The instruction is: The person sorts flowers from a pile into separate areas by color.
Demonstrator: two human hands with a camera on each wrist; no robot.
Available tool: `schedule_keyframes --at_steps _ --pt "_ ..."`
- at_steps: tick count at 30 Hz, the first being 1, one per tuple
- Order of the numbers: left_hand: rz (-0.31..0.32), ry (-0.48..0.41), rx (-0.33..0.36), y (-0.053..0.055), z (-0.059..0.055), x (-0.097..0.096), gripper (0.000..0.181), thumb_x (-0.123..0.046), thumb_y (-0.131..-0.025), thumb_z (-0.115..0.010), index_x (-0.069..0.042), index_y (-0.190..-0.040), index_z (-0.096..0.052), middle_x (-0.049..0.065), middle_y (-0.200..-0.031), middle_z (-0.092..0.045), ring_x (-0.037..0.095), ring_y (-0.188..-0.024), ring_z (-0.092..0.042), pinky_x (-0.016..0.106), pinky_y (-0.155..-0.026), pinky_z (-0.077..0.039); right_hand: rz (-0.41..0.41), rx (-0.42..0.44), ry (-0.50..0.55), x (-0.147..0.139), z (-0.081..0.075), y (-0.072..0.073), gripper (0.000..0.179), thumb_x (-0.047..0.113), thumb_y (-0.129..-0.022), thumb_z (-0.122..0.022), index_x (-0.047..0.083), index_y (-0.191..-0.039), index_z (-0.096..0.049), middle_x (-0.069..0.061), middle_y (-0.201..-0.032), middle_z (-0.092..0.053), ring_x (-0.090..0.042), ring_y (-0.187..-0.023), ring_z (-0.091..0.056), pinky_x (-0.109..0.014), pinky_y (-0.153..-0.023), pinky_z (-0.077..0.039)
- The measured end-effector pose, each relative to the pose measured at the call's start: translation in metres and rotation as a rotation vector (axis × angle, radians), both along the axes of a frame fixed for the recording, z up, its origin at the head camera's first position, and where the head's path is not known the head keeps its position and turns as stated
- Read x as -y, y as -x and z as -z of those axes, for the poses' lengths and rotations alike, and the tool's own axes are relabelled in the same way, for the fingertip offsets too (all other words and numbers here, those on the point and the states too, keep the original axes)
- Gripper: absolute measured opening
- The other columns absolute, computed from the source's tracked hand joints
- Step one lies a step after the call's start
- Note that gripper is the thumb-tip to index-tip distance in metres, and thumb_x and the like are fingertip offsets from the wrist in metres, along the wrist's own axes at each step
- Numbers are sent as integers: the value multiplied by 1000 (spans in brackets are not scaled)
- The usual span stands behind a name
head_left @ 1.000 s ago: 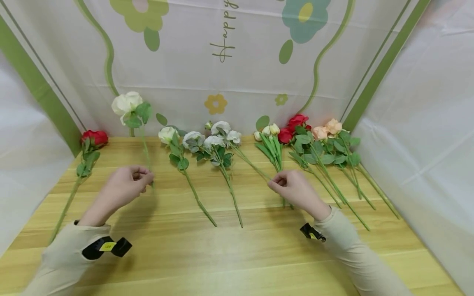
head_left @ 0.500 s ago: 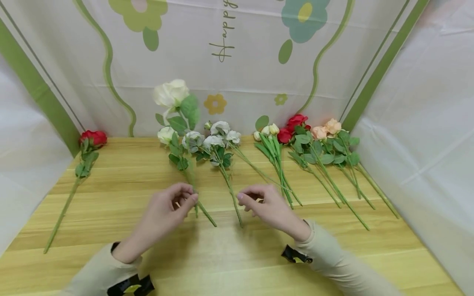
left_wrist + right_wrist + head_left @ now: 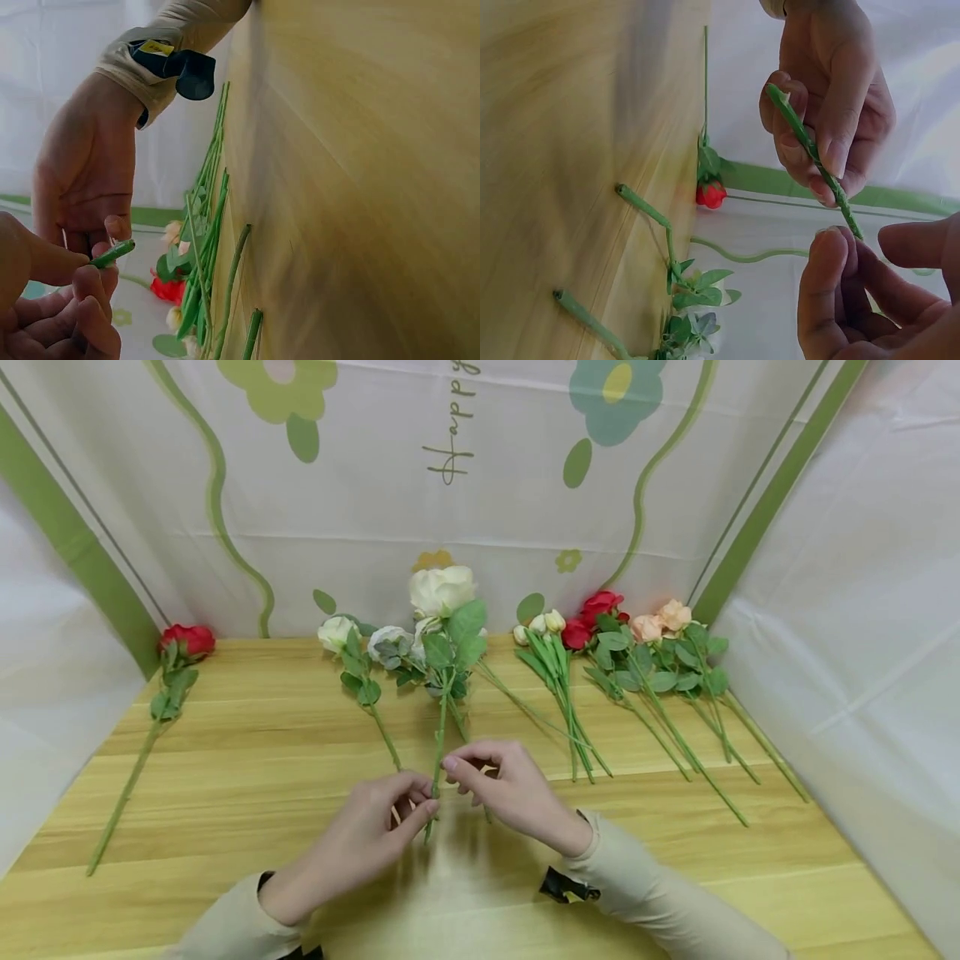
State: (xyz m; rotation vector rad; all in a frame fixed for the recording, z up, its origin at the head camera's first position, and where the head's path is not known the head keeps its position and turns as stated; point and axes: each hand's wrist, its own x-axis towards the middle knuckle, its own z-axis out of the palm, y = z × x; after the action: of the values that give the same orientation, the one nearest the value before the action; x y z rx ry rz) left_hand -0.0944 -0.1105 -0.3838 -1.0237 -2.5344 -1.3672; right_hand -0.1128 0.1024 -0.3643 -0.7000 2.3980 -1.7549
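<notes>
In the head view my left hand (image 3: 375, 822) pinches the lower stem of a white rose (image 3: 442, 592), which stands almost upright above the table with leaves under its bloom. The stem end (image 3: 776, 94) sticks out below the left fingers in the right wrist view. My right hand (image 3: 513, 789) is at the stem just above the left hand. Its thumb and fingers (image 3: 829, 262) stand apart around the stem, without a clear pinch. Behind the held rose lie whitish-grey roses (image 3: 390, 643), partly hidden, and another white rose (image 3: 337, 633).
A red rose (image 3: 187, 642) lies at the table's left. White tulips (image 3: 553, 622), red roses (image 3: 602, 607) and peach flowers (image 3: 675, 615) lie along the right back. A printed cloth (image 3: 510, 510) hangs behind the wooden table (image 3: 480, 902).
My left hand has carried the white rose rightward from the left side to the middle. My right hand has left a whitish-grey flower's stem on the table and moved left to the rose's stem.
</notes>
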Motion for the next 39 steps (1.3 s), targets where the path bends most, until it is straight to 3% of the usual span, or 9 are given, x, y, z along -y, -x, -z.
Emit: schedule_keyframes --at_steps 6,11,16,19,23,26,29,36,39 --pt "22 22 -6 -1 -2 -1 11 -3 -92 -69 -14 -94 -65 -12 -77 -62 2 -63 -56 23 -53 -49 -23 8 13 4 -3 8 18 23 -99 -62 9 -96 -74 -8 -81 -67 -25 -65 -60 -38 -57 -53" --pt "-61 115 29 1 -11 8 5 -16 -97 -64 -13 -97 -68 -12 -82 -64 2 -66 -56 24 -58 -50 -18 -21 -9 9 -13 22 16 11 -98 -62 2 -90 -72 -13 -74 -65 -26 -63 -61 -39 -56 -54" --pt "-179 260 90 12 -12 39 10 -18 -98 -63 -11 -97 -70 -7 -81 -64 5 -65 -56 25 -57 -48 43 -23 -170 16 -16 48 21 11 -98 -63 4 -80 -72 -9 -64 -65 -27 -58 -66 -42 -56 -55" --pt "-244 336 100 18 -8 60 13 -17 -98 -62 -7 -96 -70 -5 -77 -63 6 -62 -54 27 -55 -47 43 -62 -297 24 -21 60 29 14 -99 -62 9 -71 -69 -5 -59 -63 -22 -54 -65 -31 -50 -52" --pt "-304 397 126 22 -5 81 15 -17 -99 -60 -6 -94 -70 -5 -70 -59 9 -59 -51 29 -54 -44 5 -152 -442 38 -22 78 45 16 -99 -62 13 -55 -53 3 -45 -47 -11 -38 -44 -22 -44 -37" --pt "-319 434 164 21 -5 91 16 -17 -99 -60 -7 -91 -69 -5 -68 -57 11 -58 -50 30 -54 -43 -30 -202 -536 51 -18 90 53 16 -99 -61 14 -50 -41 5 -42 -32 -8 -37 -27 -21 -44 -31" --pt "-318 469 183 20 -5 96 18 -19 -99 -59 -8 -89 -68 -5 -67 -56 12 -58 -49 31 -54 -42 -61 -234 -618 64 -13 98 55 15 -98 -62 15 -48 -38 6 -41 -28 -6 -36 -24 -19 -44 -31" --pt "-327 540 185 17 -8 102 30 -24 -101 -57 -13 -73 -58 -4 -55 -44 11 -49 -37 28 -48 -31 -115 -247 -750 90 1 99 53 1 -93 -59 16 -53 -29 5 -49 -15 -8 -45 -12 -21 -45 -22" --pt "-323 559 190 16 -9 104 34 -25 -101 -56 -15 -69 -54 -4 -54 -41 11 -47 -34 27 -46 -29 -109 -217 -798 99 7 99 46 -6 -88 -57 15 -60 -27 4 -56 -15 -9 -48 -14 -22 -46 -22"
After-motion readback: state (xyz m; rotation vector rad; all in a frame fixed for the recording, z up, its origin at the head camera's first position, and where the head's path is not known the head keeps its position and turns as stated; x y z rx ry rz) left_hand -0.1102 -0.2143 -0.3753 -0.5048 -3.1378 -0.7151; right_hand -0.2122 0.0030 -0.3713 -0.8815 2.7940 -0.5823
